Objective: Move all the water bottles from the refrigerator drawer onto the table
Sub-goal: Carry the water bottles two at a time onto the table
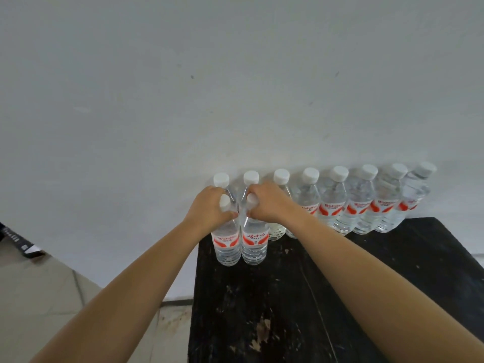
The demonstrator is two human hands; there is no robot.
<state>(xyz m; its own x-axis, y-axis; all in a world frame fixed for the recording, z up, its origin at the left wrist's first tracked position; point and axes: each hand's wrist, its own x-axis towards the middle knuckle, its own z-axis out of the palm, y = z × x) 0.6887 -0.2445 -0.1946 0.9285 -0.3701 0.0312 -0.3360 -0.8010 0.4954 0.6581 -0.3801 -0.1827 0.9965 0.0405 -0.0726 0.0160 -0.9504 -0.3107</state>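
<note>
Our left hand (209,209) and right hand (267,203) each gripped a clear plastic white-capped water bottle (227,243) by the neck, both standing at the left edge of the scuffed black table (275,310). A careless release risked toppling the tight back row (340,203).

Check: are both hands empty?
No: the left hand and right hand each grip the neck of a front bottle standing on the table.

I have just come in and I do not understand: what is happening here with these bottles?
A person grips two clear plastic water bottles by their necks, one in the left hand and one in the right hand, at the front of the black scuffed table. Eight white-capped bottles stand behind them in a row along the white wall.
</note>
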